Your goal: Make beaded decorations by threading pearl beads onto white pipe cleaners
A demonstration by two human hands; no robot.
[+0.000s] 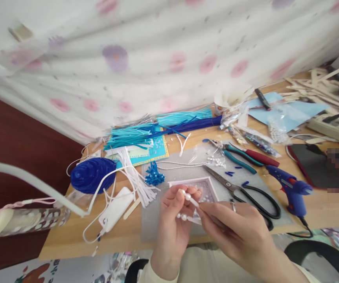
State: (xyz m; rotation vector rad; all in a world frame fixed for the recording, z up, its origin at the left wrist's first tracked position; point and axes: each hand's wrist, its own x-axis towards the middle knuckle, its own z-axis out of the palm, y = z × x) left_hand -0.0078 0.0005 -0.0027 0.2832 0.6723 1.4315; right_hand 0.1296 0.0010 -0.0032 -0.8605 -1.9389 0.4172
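Here's the left hand (169, 226), palm up at the near edge of the table (60, 239), thumb and fingers gripping a white beaded piece (187, 197). And the right hand (240, 230), a ring on one finger, comes in from the side with its fingertips pinched on the white stem of that same piece! So the piece sits between the two hands, pearly beads up by the left thumb and more beads lower down at the palm.

Now across the table from the left: a blue fuzzy mound (93, 175), then a white device (116, 210) with a cable, a flat wooden stick (131, 208) just beside it. Next, a fan of white stems (134, 179), and right by their tips a blue beaded cluster (154, 175) on the grey mat (150, 230). Just beyond the hands, there's a shallow tray (214, 189), partly hidden by the fingers. Over to the right, black-handled scissors (224, 181) lie open, with teal-handled pliers (236, 160) behind them, and out at the far side of those, a blue glue gun (293, 192) on its side, near a dark pad (309, 167).
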